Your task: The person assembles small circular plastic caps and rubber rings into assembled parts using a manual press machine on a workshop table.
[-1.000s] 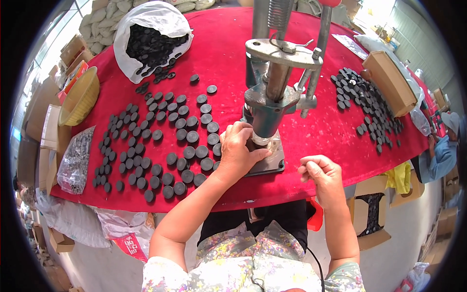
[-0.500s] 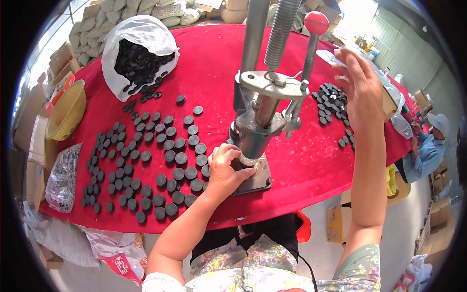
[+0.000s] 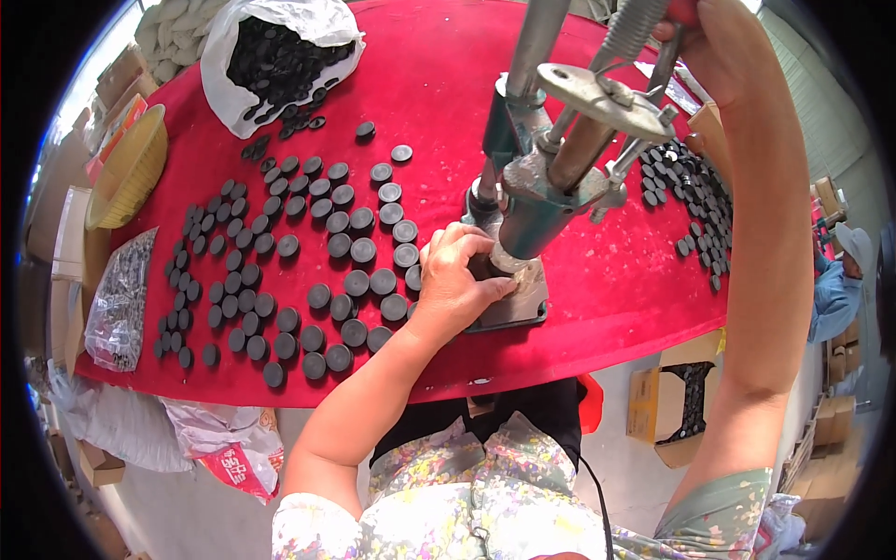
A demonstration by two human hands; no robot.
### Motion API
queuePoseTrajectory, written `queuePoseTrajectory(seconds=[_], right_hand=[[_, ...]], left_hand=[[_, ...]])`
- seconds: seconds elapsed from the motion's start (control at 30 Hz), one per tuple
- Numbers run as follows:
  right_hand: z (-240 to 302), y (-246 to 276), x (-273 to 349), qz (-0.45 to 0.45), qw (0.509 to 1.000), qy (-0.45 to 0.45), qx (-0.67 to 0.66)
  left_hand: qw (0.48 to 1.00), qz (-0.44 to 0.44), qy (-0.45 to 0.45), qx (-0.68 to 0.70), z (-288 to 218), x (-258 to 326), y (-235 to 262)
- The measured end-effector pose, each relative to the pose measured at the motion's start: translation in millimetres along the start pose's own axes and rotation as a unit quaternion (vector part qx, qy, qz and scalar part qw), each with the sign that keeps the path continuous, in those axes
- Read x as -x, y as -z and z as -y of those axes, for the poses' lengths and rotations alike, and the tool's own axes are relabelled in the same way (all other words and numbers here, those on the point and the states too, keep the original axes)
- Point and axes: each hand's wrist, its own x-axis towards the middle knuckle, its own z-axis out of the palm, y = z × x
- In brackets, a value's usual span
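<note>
1. Hand press (image 3: 551,187): grey-green metal, upright near the front edge of the red tabletop (image 3: 420,84), right of centre, standing on a dark base plate (image 3: 518,303).
2. My left hand (image 3: 457,280): fingers together, pinched at a small piece on the base plate directly under the press head; the piece itself is too hidden to tell.
3. My right hand (image 3: 719,47): raised, wrapped around the press lever's top end; the grip is partly out of view.
4. Black discs (image 3: 308,252): spread flat in rows across the left half of the tabletop, nearest ones just beside my left hand.
5. Second pile of discs (image 3: 691,196): near the right edge.
6. White bag (image 3: 280,47) of discs: back left corner.
7. Yellow basket (image 3: 131,168): left edge.
</note>
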Motion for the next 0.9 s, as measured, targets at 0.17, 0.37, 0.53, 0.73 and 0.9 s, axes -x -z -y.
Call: queuePoseTrajectory(seconds=[0.17, 0.37, 0.53, 0.73, 0.9], right_hand=[[-1, -7, 23, 0.162, 0.909, -0.107, -0.368], [10, 45, 74, 0.177, 0.948, 0.133, -0.23], [5, 35, 142, 0.137, 0.937, 0.209, -0.243], [-22, 22, 205, 0.051, 0.935, 0.288, -0.201], [-50, 15, 241, -0.041, 0.928, 0.326, -0.174]], left_hand=[[1.0, 0.005, 0.016, -0.001, 3, 4, 5], [0.999, 0.028, -0.002, -0.023, -7, 1, 5], [0.999, 0.049, 0.0, 0.0, -2, 2, 9], [0.998, 0.064, -0.002, -0.003, -3, 2, 10], [0.998, 0.06, -0.006, 0.0, -2, 1, 8]])
